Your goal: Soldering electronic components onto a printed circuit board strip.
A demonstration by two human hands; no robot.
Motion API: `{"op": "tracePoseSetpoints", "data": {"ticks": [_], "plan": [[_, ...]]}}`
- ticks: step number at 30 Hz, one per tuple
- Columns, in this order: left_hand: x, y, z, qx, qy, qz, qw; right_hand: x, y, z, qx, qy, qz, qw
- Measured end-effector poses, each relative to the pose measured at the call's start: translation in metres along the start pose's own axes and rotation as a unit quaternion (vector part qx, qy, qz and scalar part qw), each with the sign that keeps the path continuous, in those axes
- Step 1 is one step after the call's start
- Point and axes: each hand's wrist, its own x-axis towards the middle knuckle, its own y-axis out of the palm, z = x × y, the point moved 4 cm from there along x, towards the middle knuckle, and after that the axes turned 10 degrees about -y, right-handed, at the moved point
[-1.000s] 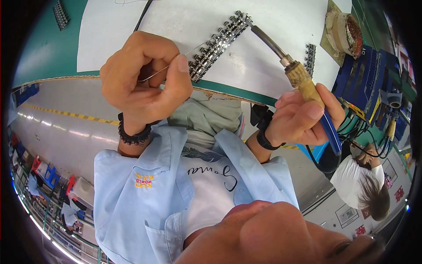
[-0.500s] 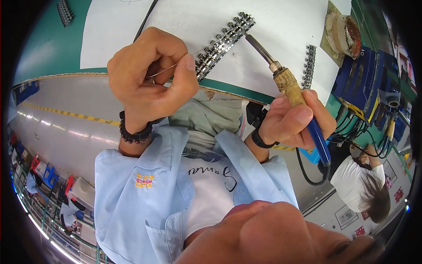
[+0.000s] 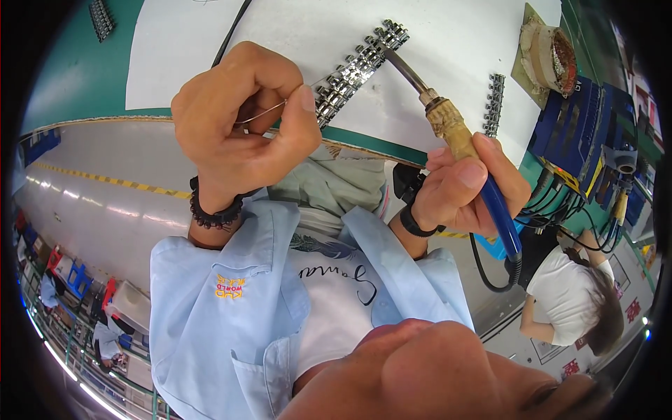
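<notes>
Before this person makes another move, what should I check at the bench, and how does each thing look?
1. Soldering iron gripped in the right hand: ok.
2. Iron's tip at the row of metal parts: ok for position, near its upper end; cannot tell if it touches.
3. Thin wire pinched in the left hand: ok.
4. Wire's far end touching the metal parts: cannot tell, too fine to follow.
5. Left fingers apart from the tip: ok, they are by the row's lower end.
6. Iron hot: cannot tell.

The strip (image 3: 353,72) is shiny metal, the blue handle (image 3: 505,227) glossy plastic.
</notes>
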Motion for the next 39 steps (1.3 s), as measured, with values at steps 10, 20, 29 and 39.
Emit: {"op": "tracePoseSetpoints", "data": {"ticks": [10,20,29,39], "plan": [[0.0006,0.0014,-0.0007,0.019,-0.01,0.004,1.0,-0.0004,-0.0012,-0.0043,0.01,-0.017,0.018,1.0],[-0.0002,-0.0016,-0.001,-0.014,-0.001,-0.007,1.0,-0.0039,-0.0049,-0.0011,0.064,-0.029,-0.117,0.991],[-0.0003,-0.0007,0.0001,-0.009,-0.004,0.013,1.0,-0.0008,-0.0012,-0.004,0.076,0.049,-0.105,0.99],[0.0004,0.0004,0.0001,0.002,-0.007,0.011,1.0,-0.0013,-0.0001,-0.0043,0.1,0.075,-0.093,0.988]]}}
